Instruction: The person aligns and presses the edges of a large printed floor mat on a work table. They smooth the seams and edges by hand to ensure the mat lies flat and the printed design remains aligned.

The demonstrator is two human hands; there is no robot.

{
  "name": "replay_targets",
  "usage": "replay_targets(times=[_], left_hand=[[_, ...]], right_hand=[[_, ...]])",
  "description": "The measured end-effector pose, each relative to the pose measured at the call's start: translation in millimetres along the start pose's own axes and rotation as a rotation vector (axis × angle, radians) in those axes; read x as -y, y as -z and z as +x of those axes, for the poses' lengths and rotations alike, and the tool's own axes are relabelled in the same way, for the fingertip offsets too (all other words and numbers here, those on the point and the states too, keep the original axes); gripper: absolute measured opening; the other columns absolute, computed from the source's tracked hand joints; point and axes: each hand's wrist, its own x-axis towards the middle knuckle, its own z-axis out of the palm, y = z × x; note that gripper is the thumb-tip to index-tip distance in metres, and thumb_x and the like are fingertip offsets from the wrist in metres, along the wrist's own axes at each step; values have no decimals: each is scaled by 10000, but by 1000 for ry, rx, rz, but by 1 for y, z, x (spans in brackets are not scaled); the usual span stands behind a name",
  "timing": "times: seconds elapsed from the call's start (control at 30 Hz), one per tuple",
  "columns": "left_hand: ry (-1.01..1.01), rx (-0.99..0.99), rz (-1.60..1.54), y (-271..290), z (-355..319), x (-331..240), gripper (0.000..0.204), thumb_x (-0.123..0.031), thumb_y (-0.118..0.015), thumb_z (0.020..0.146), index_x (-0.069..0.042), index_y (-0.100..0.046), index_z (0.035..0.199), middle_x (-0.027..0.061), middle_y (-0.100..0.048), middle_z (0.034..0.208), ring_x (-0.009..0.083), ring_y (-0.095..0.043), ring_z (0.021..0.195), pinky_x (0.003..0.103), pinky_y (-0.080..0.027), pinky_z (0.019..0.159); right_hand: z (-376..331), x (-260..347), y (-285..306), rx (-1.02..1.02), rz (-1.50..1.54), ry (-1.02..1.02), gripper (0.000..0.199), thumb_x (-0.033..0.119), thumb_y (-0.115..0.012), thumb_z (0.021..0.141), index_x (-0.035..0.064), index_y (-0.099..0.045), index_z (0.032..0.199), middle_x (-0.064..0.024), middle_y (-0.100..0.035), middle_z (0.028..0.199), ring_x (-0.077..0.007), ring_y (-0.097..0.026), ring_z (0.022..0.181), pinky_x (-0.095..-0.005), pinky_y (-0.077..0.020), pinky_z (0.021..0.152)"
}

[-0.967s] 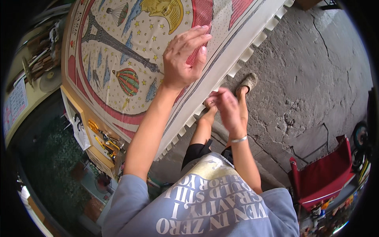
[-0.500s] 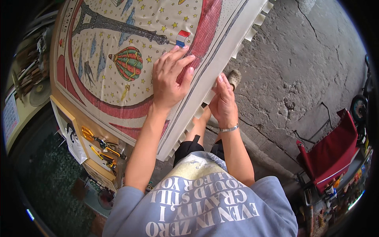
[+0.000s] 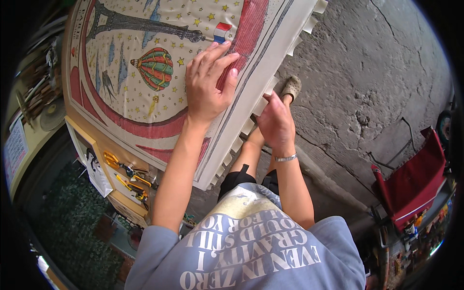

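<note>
A cream printed fabric [image 3: 140, 104], with a tower, a striped hot-air balloon, stars and a red border, lies stretched over a large flat panel. Its right edge is cut into a row of small folded tabs [image 3: 295, 44]. On the fabric, just below the printed flag, my left hand [image 3: 209, 87] rests with its fingers stretched out and slightly apart. Down at the panel's right edge, my right hand [image 3: 276, 121], with a metal bracelet on its wrist, is beside the tabs. Its fingers are smeared by motion, so I cannot make out whether they grip a tab.
An open wooden compartment [image 3: 116, 169] at the lower left holds yellow-handled pliers [image 3: 137, 192] and other tools. A red folding chair [image 3: 413, 179] stands at the right on cracked concrete floor [image 3: 357, 96]. My foot in a beige clog [image 3: 292, 87] is beside the panel.
My right hand has turned and shifted slightly lower along the tabbed edge, its fingers now blurred. My left hand stays on the fabric. The view has shifted a little, showing more of the clog.
</note>
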Motion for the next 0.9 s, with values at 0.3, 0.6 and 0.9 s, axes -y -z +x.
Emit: replay_targets(times=[0.3,0.6,0.9], left_hand=[[-25,-28,-6,11,-11,-6,285,-184,-650,921,-150,-712,1196,37,-670,1337,294,-592,1289,425,-426,1078],[-32,-37,-10,15,-19,-9,289,-198,-655,916,-152,-712,1196,40,-672,1337,295,-590,1294,433,-416,1093],[-38,-56,-26,17,-28,-14,293,-203,-659,917,-147,-713,1200,45,-673,1333,303,-587,1298,438,-424,1089]], right_hand=[[-20,-27,-13,-127,-122,72,123,224,-613,1058,108,-613,1020,47,-629,977,-57,-541,884,-287,-447,845],[-32,-39,-3,-24,-179,111,116,184,-624,1048,87,-601,1108,8,-652,1090,-92,-582,1039,-305,-441,975],[-61,-48,6,-145,-69,-6,315,141,-672,1011,25,-557,1280,-32,-616,1220,-81,-558,1141,-275,-456,976]])
